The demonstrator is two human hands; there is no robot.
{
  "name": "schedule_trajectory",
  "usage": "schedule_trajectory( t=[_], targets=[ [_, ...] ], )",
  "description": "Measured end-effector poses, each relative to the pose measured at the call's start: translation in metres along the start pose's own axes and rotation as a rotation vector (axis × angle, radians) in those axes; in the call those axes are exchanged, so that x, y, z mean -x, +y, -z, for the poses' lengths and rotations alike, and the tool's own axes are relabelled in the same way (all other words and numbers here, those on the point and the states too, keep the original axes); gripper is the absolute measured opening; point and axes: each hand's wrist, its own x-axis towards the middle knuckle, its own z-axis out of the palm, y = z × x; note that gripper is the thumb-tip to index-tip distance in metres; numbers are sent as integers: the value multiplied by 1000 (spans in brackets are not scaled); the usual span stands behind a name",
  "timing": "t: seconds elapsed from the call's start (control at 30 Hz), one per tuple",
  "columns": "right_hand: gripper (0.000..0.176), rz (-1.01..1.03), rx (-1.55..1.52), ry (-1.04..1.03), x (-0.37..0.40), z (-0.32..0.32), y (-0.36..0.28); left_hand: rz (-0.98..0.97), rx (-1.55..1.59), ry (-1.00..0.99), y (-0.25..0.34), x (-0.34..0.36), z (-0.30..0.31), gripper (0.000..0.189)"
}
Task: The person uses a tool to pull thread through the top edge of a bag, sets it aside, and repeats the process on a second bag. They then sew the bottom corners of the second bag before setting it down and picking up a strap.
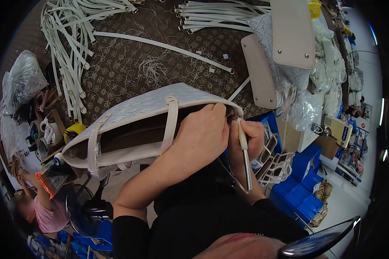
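A pale tote bag (147, 105) with an embossed pattern lies tilted across the table's near edge, its brown-lined mouth facing me. Two cream handles (171, 125) arch over the opening. My left hand (205, 131) is closed over the rim near the bag's right end, its fingertips partly hidden inside. Beside it, my right hand (251, 137) grips a slim tool (247, 166) with a cream handle and a shiny metal shaft pointing down toward me. The tool's upper end is close to the bag's right corner; whether it touches cannot be made out.
Bundles of white buckled straps (69, 56) lie at the back left, with more straps (216, 17) at the back. Loose threads (153, 69) litter the patterned tabletop. Other bag pieces (259, 71) stand right. Blue bins (296, 185) sit below right. A person (49, 211) and a fan (80, 211) are lower left.
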Motion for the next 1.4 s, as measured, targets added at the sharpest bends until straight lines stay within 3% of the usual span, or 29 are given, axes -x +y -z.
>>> schedule_trajectory(
  t=[1.23, 1.4],
  targets=[
    [26, 20, -186, -38, -3, 5, 11, 73, -75, -59, 6, 2, 2, 8],
    [26, 5, -288, -13, -1, 5, 13, 59, -116, -82, 5, -1, 8, 18]
  ],
)
